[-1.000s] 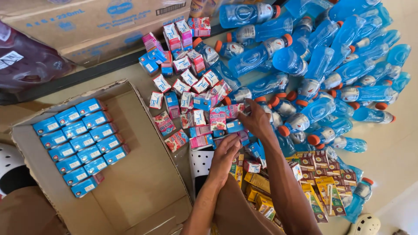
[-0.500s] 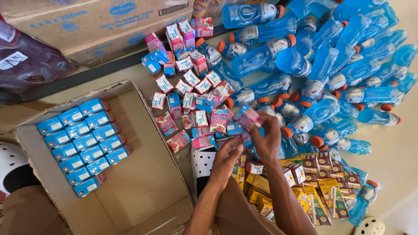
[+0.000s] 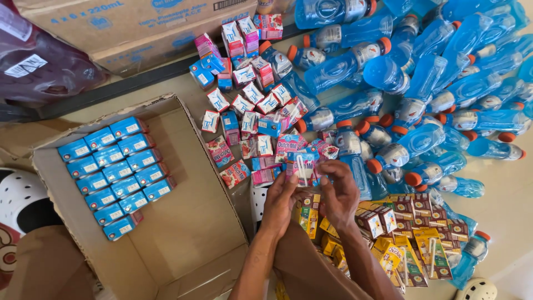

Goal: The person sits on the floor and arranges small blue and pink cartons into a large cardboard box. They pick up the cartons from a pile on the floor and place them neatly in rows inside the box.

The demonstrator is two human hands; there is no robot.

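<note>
Both hands, left hand (image 3: 282,201) and right hand (image 3: 338,191), pinch one pink carton (image 3: 301,168) above the floor pile. A loose grip could drop it among the bottles (image 3: 383,105), away from the box (image 3: 189,233).

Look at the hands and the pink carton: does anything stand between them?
Nothing visible does. The left hand and right hand both already hold the pink carton, fingers directly on it, above the loose cartons on the floor.

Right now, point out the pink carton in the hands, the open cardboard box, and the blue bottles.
pink carton (image 3: 301,166): head view, front face.
open cardboard box (image 3: 189,222): head view, bare floor.
blue bottles (image 3: 422,83): head view, one bottle's body.
</note>
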